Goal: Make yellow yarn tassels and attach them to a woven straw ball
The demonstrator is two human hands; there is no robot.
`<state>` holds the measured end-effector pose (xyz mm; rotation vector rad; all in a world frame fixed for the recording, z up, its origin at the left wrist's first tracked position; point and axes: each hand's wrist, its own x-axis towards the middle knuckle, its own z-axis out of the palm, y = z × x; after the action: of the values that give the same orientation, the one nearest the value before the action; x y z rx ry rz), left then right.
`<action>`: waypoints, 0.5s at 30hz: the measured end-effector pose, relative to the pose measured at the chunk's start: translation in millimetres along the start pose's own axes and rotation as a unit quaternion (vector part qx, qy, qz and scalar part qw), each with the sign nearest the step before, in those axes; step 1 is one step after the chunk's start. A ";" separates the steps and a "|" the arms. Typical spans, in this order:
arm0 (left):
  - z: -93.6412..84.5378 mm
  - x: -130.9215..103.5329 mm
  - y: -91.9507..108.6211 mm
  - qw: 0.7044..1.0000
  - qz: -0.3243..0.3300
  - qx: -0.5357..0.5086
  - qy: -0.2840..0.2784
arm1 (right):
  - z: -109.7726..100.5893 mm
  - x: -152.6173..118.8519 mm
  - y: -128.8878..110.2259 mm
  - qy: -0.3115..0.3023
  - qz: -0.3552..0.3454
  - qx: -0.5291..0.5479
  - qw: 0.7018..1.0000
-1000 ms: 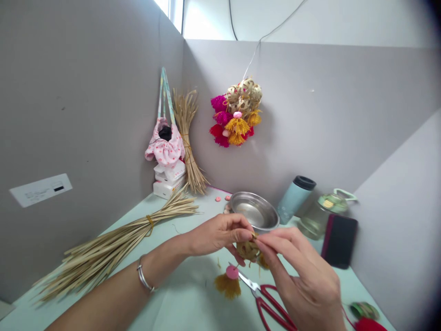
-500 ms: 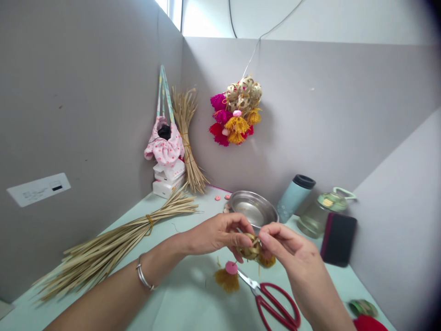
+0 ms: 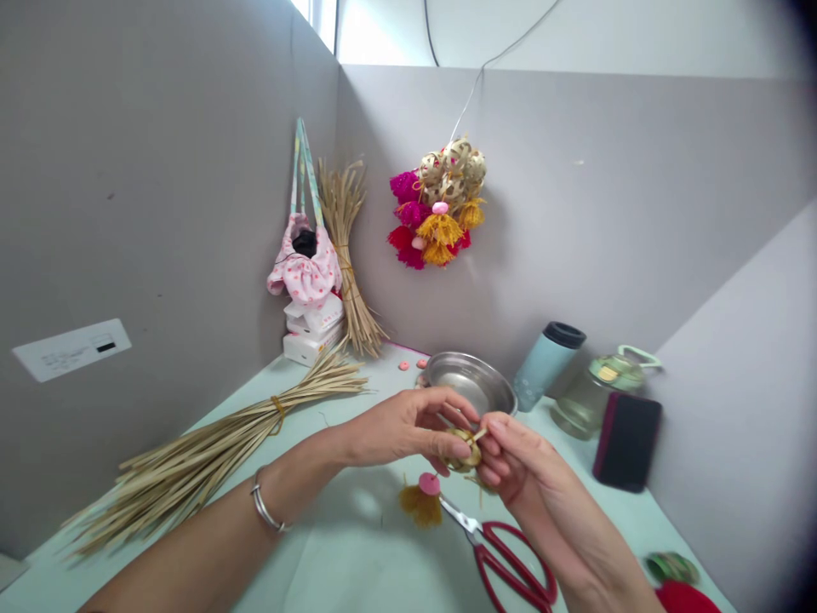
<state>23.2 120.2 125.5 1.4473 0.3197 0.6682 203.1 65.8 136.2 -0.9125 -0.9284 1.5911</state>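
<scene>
My left hand (image 3: 408, 430) is closed around a small woven straw ball (image 3: 465, 460), thumb in front and fingers behind. At the ball's right side, my right hand (image 3: 533, 468) pinches the end of a pale straw strip (image 3: 478, 435) between thumb and forefinger, its other fingers curled near the ball. Just below the hands hangs or lies a yellow tassel (image 3: 421, 506) with a pink bead (image 3: 430, 484) on top; whether it is tied to the ball I cannot tell. Red-handled scissors (image 3: 511, 558) lie on the table beside the tassel.
A bundle of straw strips (image 3: 217, 460) lies at left. A metal bowl (image 3: 469, 379), blue tumbler (image 3: 549, 366), green bottle (image 3: 593, 396) and phone (image 3: 629, 443) stand beyond and right. Finished woven balls with tassels (image 3: 440, 204) hang above; a green roll (image 3: 671, 566) lies lower right.
My right hand has turned and its fingers have curled closer to the ball, with a strip end now showing in its pinch. The yellow tuft beneath it is now mostly hidden.
</scene>
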 end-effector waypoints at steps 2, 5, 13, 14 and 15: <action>-0.3 -0.4 0.3 1.000 0.001 0.011 0.000 | -1.2 0.7 1.4 0.004 0.006 0.028 1.000; -0.1 -0.8 0.8 1.000 -0.003 0.018 0.004 | -2.6 1.6 2.8 0.002 0.009 0.036 0.999; 2.5 -3.4 1.9 0.992 -0.012 0.119 0.046 | -4.6 2.9 6.2 0.063 -0.042 -0.180 0.981; 2.4 -3.4 1.3 0.991 -0.015 0.122 0.046 | -4.4 3.0 6.1 0.049 -0.031 -0.169 0.984; 2.2 -3.4 0.7 0.991 -0.016 0.125 0.044 | -4.1 3.3 5.9 0.035 -0.015 -0.148 0.988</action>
<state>21.7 116.4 125.8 1.6493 0.5096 0.6857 203.9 68.6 128.8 -1.1453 -1.1425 1.4077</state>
